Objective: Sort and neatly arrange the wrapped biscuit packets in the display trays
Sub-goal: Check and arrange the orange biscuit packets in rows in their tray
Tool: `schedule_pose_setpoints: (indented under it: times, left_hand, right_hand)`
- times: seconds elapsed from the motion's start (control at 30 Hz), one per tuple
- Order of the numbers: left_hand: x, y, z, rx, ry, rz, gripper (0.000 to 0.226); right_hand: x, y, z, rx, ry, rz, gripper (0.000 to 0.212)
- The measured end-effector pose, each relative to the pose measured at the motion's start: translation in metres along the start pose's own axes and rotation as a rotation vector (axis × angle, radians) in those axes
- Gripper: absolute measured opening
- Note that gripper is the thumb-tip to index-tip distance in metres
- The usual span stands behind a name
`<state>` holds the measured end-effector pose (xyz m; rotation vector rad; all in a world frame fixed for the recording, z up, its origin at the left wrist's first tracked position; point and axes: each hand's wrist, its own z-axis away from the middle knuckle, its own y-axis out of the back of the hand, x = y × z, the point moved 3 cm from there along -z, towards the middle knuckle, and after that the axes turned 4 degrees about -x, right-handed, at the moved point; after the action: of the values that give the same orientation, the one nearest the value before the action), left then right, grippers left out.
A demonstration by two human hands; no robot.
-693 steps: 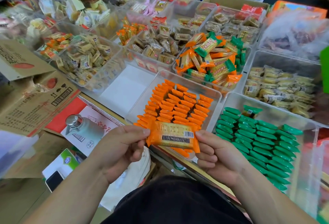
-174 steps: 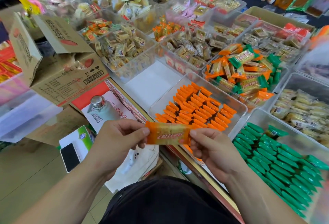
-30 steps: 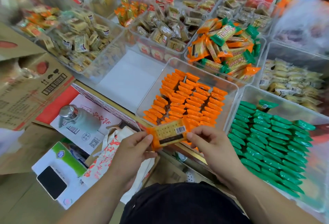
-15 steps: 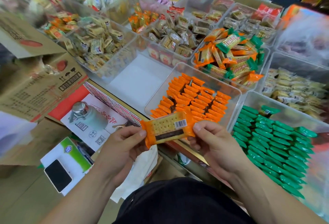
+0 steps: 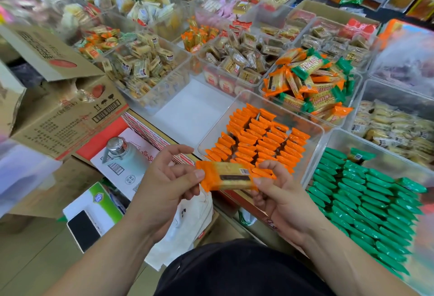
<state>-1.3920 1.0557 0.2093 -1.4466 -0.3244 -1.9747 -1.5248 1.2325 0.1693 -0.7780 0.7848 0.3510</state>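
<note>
An orange biscuit packet [image 5: 229,177] is held flat between both hands, just in front of the near edge of a clear tray [image 5: 317,129]. My left hand [image 5: 164,183] pinches its left end and my right hand [image 5: 279,194] pinches its right end. That tray holds neat rows of orange packets [image 5: 256,143] standing on edge. To its right a second clear tray [image 5: 340,136] holds rows of green packets [image 5: 366,197]. Behind them a tray of mixed orange and green packets [image 5: 310,84] lies in a loose heap.
An empty clear tray [image 5: 195,110] sits left of the orange rows. Further back, several trays hold beige and brown wrapped snacks [image 5: 145,65]. An open cardboard box [image 5: 61,112], a bottle [image 5: 122,157] and a phone [image 5: 83,231] lie at the left, below the counter edge.
The packet has tilted from facing me to lying flatter and has sunk a little lower between my hands. My view has shifted back and to the right.
</note>
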Motion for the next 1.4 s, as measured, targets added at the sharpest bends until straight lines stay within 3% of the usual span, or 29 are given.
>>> schedule_pose_setpoints:
  times: [0.13,0.23,0.3,0.37,0.43,0.5,0.6,0.7,0.9,0.97,1.1,1.17,1.3,1.4]
  left_hand:
    - [-0.002,0.0,0.001,0.04,-0.038,-0.16,0.032]
    - [-0.003,-0.001,0.004,0.022,-0.027,-0.268,0.033]
    - [-0.003,0.001,0.004,0.048,-0.047,-0.393,0.025]
    - [-0.004,0.003,0.002,0.074,-0.04,-0.462,0.018]
    - [-0.007,0.006,-0.002,0.074,0.032,-0.424,0.021]
    - [-0.014,0.006,-0.006,0.075,0.169,-0.237,0.026]
    - [-0.022,0.005,-0.012,0.084,0.276,-0.044,0.025]
    - [-0.026,0.005,-0.015,0.092,0.25,-0.076,0.017]
    - [-0.022,0.001,-0.022,0.038,-0.007,-0.409,0.012]
    - [-0.027,-0.001,-0.03,-0.012,-0.023,-0.472,0.014]
    - [-0.041,0.0,-0.059,-0.134,-0.007,-0.652,0.018]
    - [-0.048,0.006,-0.084,-0.116,-0.045,-0.765,0.014]
    - [-0.051,0.013,-0.142,0.016,-0.23,-1.169,0.008]
    - [-0.054,0.0,-0.185,-0.09,-0.288,-1.624,0.018]
  right_hand:
    - [-0.008,0.003,0.002,-0.018,0.04,-0.057,0.015]
    - [-0.013,0.007,0.004,-0.012,-0.004,-0.067,0.023]
    - [-0.015,0.009,0.005,-0.02,-0.032,0.009,0.024]
    - [-0.016,0.008,0.005,-0.006,-0.055,0.144,0.007]
    - [-0.014,0.008,0.001,0.028,-0.077,0.243,0.023]
    - [-0.014,0.006,-0.003,0.058,-0.125,0.236,0.032]
    - [-0.011,0.005,-0.008,0.088,-0.174,0.194,0.028]
    - [-0.01,0.006,-0.011,0.121,-0.148,0.238,0.02]
    - [-0.014,0.007,-0.018,0.16,-0.114,0.2,0.028]
    - [-0.013,0.013,-0.025,0.189,-0.103,0.207,0.028]
    - [-0.01,0.03,-0.048,0.276,-0.044,0.26,0.009]
    - [-0.011,0.038,-0.06,0.316,0.006,0.351,0.01]
    - [-0.009,0.055,-0.08,0.411,0.085,0.486,0.024]
    - [-0.003,0.067,-0.09,0.441,0.149,0.617,0.022]
